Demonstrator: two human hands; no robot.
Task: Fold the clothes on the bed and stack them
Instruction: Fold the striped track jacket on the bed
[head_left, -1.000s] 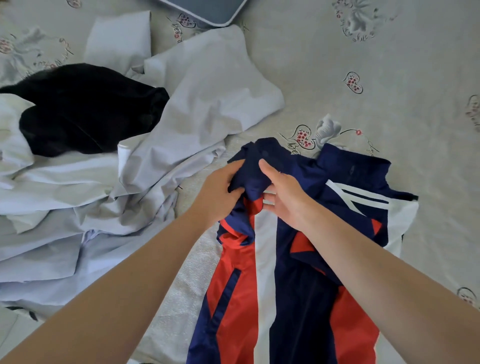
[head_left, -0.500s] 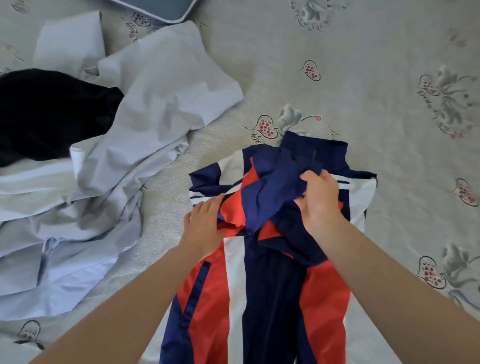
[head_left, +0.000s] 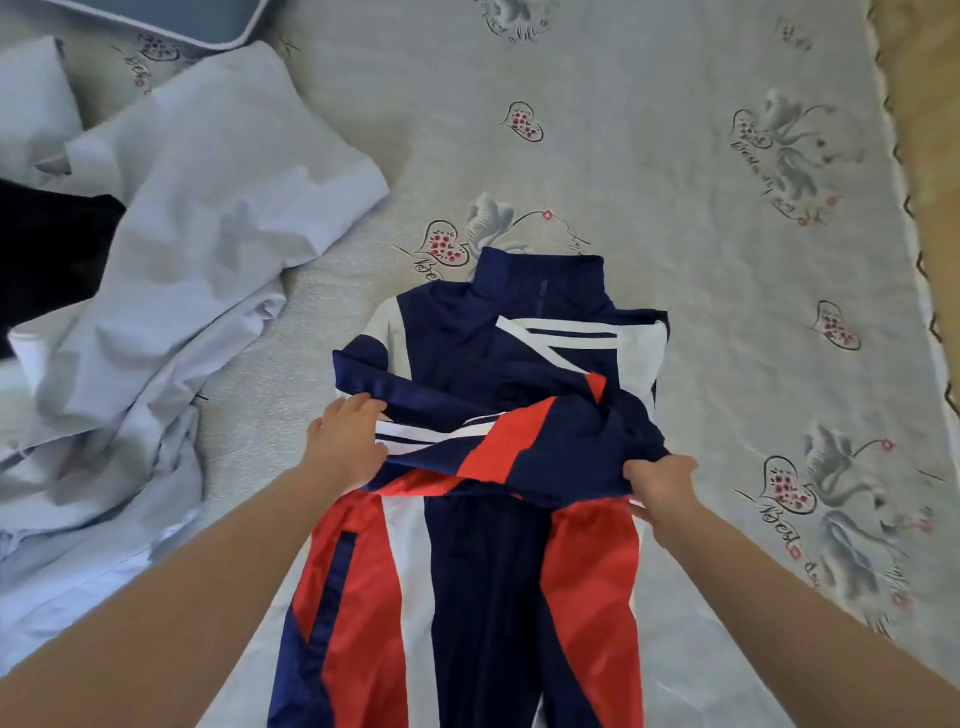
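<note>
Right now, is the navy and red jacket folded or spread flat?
Partly folded. The jacket lies lengthwise on the bed, one sleeve pulled across its chest, held by the left hand and right hand.

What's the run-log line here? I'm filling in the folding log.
step: sleeve folded across jacket | left hand: holds sleeve | right hand: grips sleeve end | pending: white clothes

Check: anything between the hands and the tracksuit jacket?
Nothing visible. Both hands are already on the jacket: the left hand holds one end of the sleeve folded across its chest, the right hand grips the other end. The pale blue shirts lie apart to the left on the bed.
</note>
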